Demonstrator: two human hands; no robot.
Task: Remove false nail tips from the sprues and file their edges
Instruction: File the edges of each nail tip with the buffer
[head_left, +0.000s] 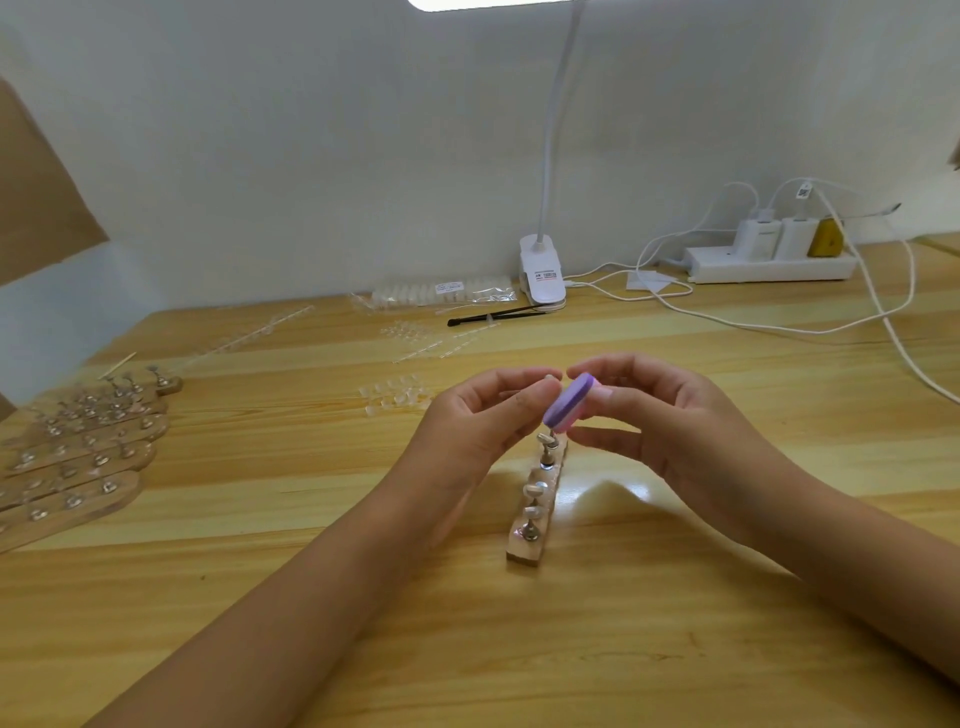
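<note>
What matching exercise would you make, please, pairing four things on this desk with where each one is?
Things:
1. nail file
2. power strip
3. stacked wooden stands
4. lamp clamp

Places:
A. far left
B. back right
C. in the right hand
D. back middle

Pairs: 1-C, 2-B, 3-A, 4-D.

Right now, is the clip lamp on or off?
On. The clip lamp has its head glowing bright white at the top edge, and glare shows on the table.
</note>
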